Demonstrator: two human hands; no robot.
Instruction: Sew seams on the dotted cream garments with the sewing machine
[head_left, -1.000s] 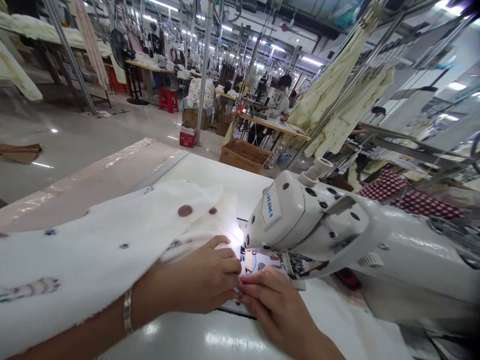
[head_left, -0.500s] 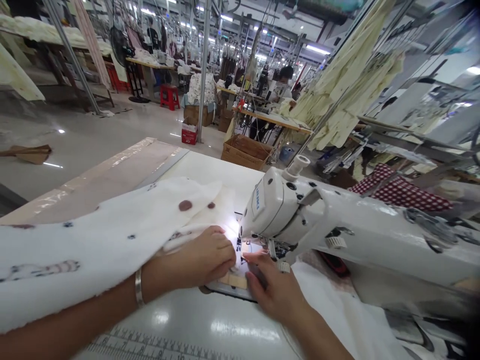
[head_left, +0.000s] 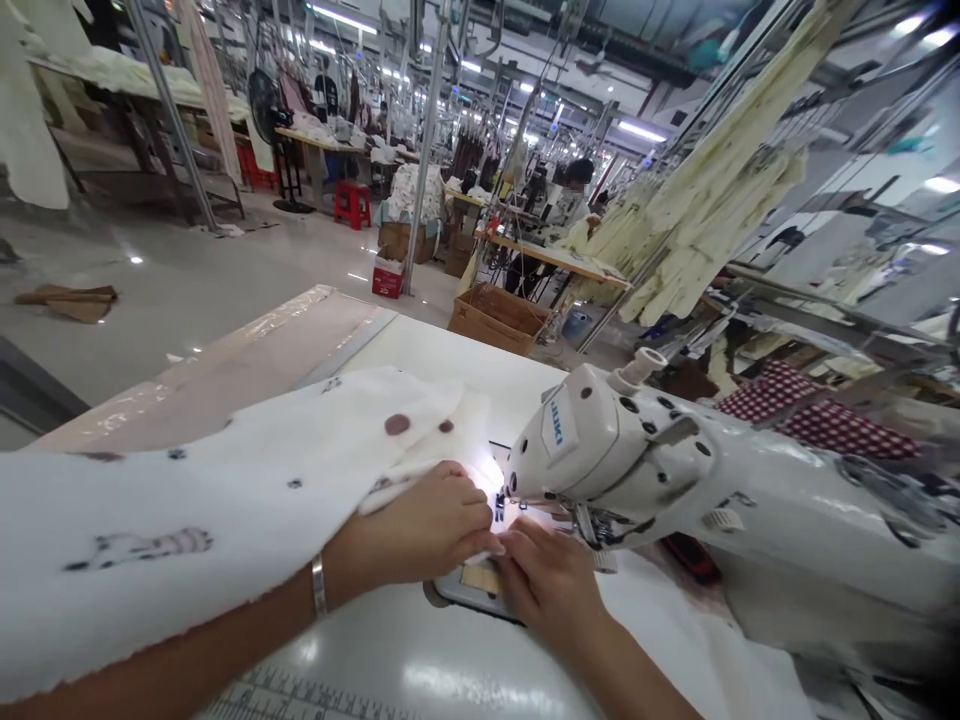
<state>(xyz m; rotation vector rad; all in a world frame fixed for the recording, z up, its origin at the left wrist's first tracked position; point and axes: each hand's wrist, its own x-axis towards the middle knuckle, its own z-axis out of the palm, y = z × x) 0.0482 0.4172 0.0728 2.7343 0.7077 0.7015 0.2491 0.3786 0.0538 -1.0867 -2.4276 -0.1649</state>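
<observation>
- Fabric (head_left: 247, 500), white and printed, lies on the worktop (head_left: 450, 350) beside the sewing machine (head_left: 645, 470).
- Left hand (head_left: 431, 528) curls against it.
- Right hand (head_left: 553, 585) bends close by; I can't tell what either pinches.

White sewing machine (head_left: 637, 450) at right, left hand (head_left: 431, 525) and right hand (head_left: 551, 580) near needle, spotted cloth (head_left: 247, 500) left, red stool (head_left: 352, 204) far left.
</observation>
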